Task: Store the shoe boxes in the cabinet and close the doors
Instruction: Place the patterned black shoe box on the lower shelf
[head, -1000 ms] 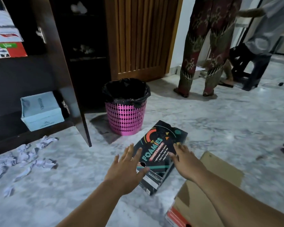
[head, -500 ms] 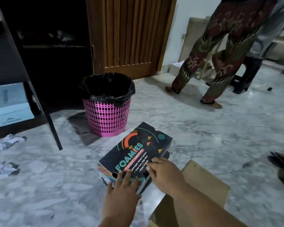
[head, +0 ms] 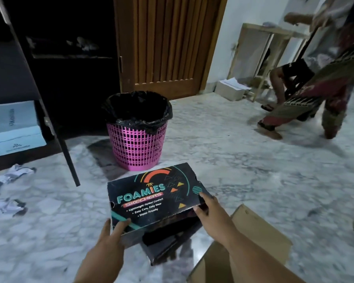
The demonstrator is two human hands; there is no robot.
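Observation:
A black shoe box printed "Foamies Skechers" is held above the marble floor, its lid tilted up off the base. My left hand grips its near left corner, thumb on top of the lid. My right hand grips the lid's right edge. The dark cabinet stands at the far left with its door swung open, and a pale blue shoe box sits on its bottom shelf.
A pink bin lined with a black bag stands just beyond the box. An open cardboard carton lies at the lower right. Crumpled paper litters the floor at left. Two people move about at the far right beside a wooden door.
Both hands have taken hold of the black box and lifted it off the floor, its lid now tilted open. The view has swung right, so less of the cabinet shows.

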